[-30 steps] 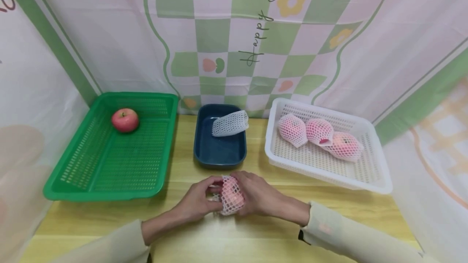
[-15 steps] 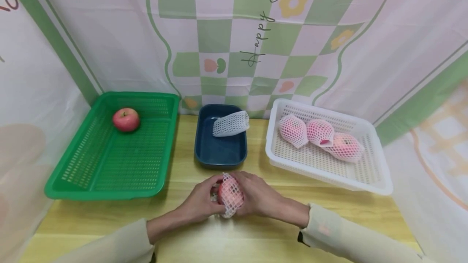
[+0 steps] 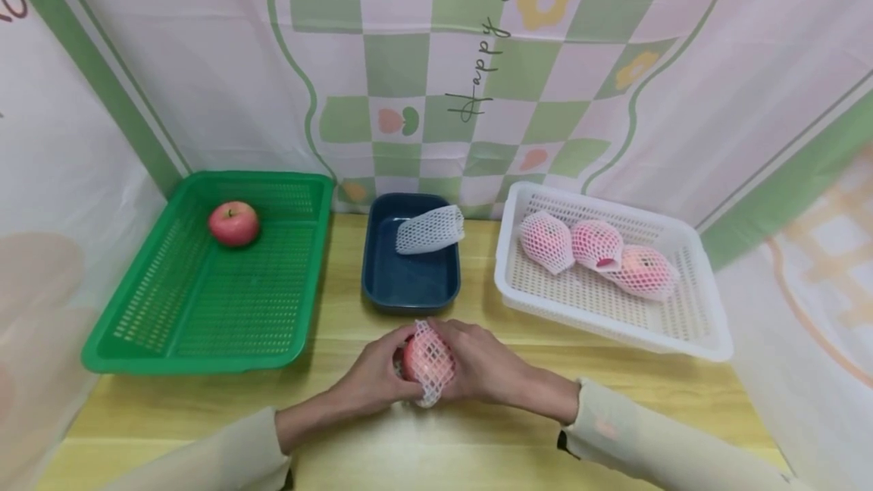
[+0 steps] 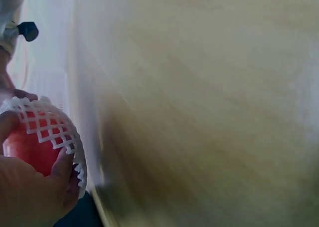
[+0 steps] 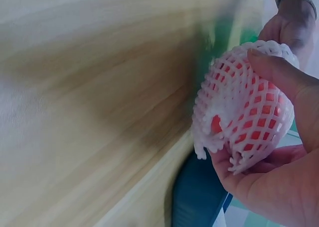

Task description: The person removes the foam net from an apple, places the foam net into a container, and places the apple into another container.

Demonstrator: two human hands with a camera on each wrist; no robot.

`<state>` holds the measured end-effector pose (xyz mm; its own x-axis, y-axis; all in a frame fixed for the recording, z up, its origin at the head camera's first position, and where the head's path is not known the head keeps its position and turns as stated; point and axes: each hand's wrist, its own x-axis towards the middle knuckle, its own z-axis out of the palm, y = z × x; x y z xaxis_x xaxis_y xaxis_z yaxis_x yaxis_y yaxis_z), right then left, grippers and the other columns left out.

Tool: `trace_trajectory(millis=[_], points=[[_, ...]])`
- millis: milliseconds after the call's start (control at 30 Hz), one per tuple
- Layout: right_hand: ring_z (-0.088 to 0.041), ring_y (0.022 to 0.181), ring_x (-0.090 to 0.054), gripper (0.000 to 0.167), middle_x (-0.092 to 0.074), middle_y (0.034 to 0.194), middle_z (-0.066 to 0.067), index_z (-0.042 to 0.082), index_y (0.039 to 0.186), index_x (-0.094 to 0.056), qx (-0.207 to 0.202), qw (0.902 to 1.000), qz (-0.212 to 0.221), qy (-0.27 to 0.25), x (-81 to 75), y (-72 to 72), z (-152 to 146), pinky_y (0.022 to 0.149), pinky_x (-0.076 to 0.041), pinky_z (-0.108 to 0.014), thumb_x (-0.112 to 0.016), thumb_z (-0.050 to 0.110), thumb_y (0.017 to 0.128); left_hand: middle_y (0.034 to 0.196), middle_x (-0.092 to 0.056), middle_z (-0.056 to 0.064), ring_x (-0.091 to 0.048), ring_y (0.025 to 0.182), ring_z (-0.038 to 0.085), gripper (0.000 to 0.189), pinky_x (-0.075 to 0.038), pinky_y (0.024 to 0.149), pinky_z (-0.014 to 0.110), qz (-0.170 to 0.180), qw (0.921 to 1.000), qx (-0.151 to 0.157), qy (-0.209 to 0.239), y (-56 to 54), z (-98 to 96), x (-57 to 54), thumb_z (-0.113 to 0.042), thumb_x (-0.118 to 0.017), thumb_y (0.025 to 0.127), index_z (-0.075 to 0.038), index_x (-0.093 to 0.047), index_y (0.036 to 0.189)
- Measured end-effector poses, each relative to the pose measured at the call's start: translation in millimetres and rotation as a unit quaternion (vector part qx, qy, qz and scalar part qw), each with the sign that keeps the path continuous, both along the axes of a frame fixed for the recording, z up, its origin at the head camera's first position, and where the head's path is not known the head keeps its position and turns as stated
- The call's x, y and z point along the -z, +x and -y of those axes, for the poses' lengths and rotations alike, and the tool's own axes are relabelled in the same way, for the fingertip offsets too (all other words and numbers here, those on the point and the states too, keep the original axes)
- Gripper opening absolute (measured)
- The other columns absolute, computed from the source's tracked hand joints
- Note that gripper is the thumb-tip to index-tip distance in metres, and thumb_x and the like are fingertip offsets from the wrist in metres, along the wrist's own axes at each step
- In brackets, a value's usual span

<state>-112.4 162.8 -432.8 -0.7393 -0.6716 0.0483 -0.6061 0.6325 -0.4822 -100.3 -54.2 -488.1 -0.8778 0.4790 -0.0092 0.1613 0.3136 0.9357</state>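
Note:
Between both hands, at the front middle of the head view, is a red apple [image 3: 413, 361] partly covered by a white foam net sleeve [image 3: 434, 370]. My left hand [image 3: 373, 372] curls its fingers and thumb around the apple's left side, where red skin shows bare; the left wrist view shows its thumb at the edge of the net [image 4: 52, 129]. My right hand [image 3: 483, 364] grips the netted right side. In the right wrist view the net [image 5: 244, 110] covers that end of the apple, gathered around a small opening with red skin behind it.
A green basket [image 3: 198, 367] at left holds one bare apple [image 3: 233, 223]. Beyond the hands, a dark blue tray [image 3: 409, 286] contains a white foam net [image 3: 430, 230]. On the right, a white basket [image 3: 566, 311] holds three netted apples [image 3: 546, 239]. A patterned curtain [image 3: 409, 67] hangs behind.
The foam net has shifted rightward on the apple, so more red skin shows beside my left hand. My left hand has moved slightly right. Baskets and tray stay put.

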Motion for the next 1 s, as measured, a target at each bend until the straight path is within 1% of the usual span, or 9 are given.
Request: trace_trajectory(millis=[167, 300, 433, 533, 633, 700, 767, 900, 1000], points=[[-0.019, 0.105, -0.071, 0.090, -0.074, 0.119, -0.010, -0.002, 0.142, -0.060, -0.010, 0.9999, -0.001, 0.005, -0.2, -2.5, -2.8, 0.089, -0.061, -0.034, -0.099, 0.039, 0.072, 0.140, -0.065, 0.011, -0.063, 0.122, 0.022, 0.086, -0.052, 0.105, 0.034, -0.003, 0.9999, -0.014, 0.003, 1.4, 0.6, 2.1, -0.005, -0.089, 0.070, -0.005, -0.054, 0.148], [-0.019, 0.103, -0.071, 0.094, -0.075, 0.117, -0.008, -0.002, 0.143, -0.060, -0.020, 0.9997, 0.009, 0.009, -2.4, -4.0, -6.0, 0.089, -0.061, -0.033, -0.101, 0.038, 0.068, 0.135, -0.067, 0.009, -0.064, 0.116, 0.019, 0.083, -0.053, 0.100, 0.029, -0.006, 0.9998, -0.017, -0.005, 1.8, 1.0, 1.3, -0.006, -0.089, 0.069, -0.006, -0.057, 0.145], [-0.017, 0.105, -0.071, 0.097, -0.076, 0.119, -0.006, 0.001, 0.145, -0.059, -0.031, 0.9994, 0.015, 0.008, -3.4, -6.8, -10.9, 0.092, -0.060, -0.033, -0.103, 0.033, 0.065, 0.134, -0.067, 0.010, -0.065, 0.114, 0.019, 0.082, -0.054, 0.098, 0.028, 0.008, 0.9998, -0.017, 0.002, 1.6, 1.5, 0.0, -0.005, -0.089, 0.069, -0.006, -0.057, 0.145], [-0.015, 0.109, -0.071, 0.094, -0.076, 0.123, -0.004, 0.004, 0.147, -0.060, -0.034, 0.9992, 0.018, 0.004, -2.2, -9.4, -14.9, 0.095, -0.059, -0.032, -0.102, 0.031, 0.067, 0.135, -0.065, 0.013, -0.066, 0.118, 0.023, 0.083, -0.055, 0.099, 0.030, 0.024, 0.9994, -0.016, 0.018, 1.1, 2.2, -1.3, -0.004, -0.088, 0.070, -0.004, -0.055, 0.146], [-0.015, 0.112, -0.072, 0.084, -0.075, 0.128, -0.005, 0.005, 0.146, -0.062, -0.032, 0.9992, 0.023, -0.004, -0.9, -11.9, -19.5, 0.097, -0.059, -0.031, -0.098, 0.027, 0.074, 0.136, -0.064, 0.014, -0.066, 0.119, 0.025, 0.084, -0.055, 0.100, 0.031, 0.033, 0.9989, -0.018, 0.027, 0.5, 3.5, -2.9, -0.003, -0.087, 0.070, -0.004, -0.054, 0.147], [-0.015, 0.112, -0.073, 0.075, -0.076, 0.128, -0.007, 0.003, 0.143, -0.064, -0.028, 0.9992, 0.023, -0.013, -0.2, -13.0, -23.0, 0.094, -0.060, -0.030, -0.095, 0.026, 0.079, 0.137, -0.064, 0.014, -0.066, 0.119, 0.025, 0.084, -0.054, 0.100, 0.031, 0.038, 0.9987, -0.021, 0.028, 0.0, 4.5, -3.7, -0.002, -0.086, 0.070, -0.003, -0.054, 0.148], [-0.015, 0.108, -0.074, 0.066, -0.076, 0.126, -0.009, 0.001, 0.139, -0.067, -0.024, 0.9992, 0.022, -0.024, 0.5, -14.0, -26.3, 0.090, -0.061, -0.028, -0.093, 0.022, 0.082, 0.138, -0.063, 0.015, -0.066, 0.120, 0.027, 0.085, -0.054, 0.100, 0.030, 0.044, 0.9983, -0.026, 0.028, -0.5, 5.6, -4.1, -0.002, -0.086, 0.071, -0.003, -0.053, 0.149], [-0.016, 0.100, -0.077, 0.054, -0.077, 0.119, -0.010, 0.000, 0.133, -0.071, -0.026, 0.9986, 0.002, -0.046, 2.7, -14.8, -31.7, 0.082, -0.062, -0.023, -0.090, 0.015, 0.084, 0.141, -0.061, 0.017, -0.066, 0.123, 0.032, 0.087, -0.056, 0.101, 0.030, 0.063, 0.9965, -0.034, 0.043, -1.6, 7.5, -4.3, 0.000, -0.086, 0.072, -0.002, -0.050, 0.151], [-0.017, 0.099, -0.078, 0.044, -0.078, 0.116, -0.008, 0.002, 0.127, -0.074, -0.034, 0.9971, -0.020, -0.064, 3.7, -14.9, -34.1, 0.082, -0.061, -0.021, -0.087, 0.011, 0.086, 0.141, -0.061, 0.019, -0.068, 0.122, 0.033, 0.087, -0.058, 0.098, 0.029, 0.077, 0.9942, -0.041, 0.063, -2.6, 8.8, -5.0, 0.002, -0.086, 0.071, 0.000, -0.051, 0.151]])
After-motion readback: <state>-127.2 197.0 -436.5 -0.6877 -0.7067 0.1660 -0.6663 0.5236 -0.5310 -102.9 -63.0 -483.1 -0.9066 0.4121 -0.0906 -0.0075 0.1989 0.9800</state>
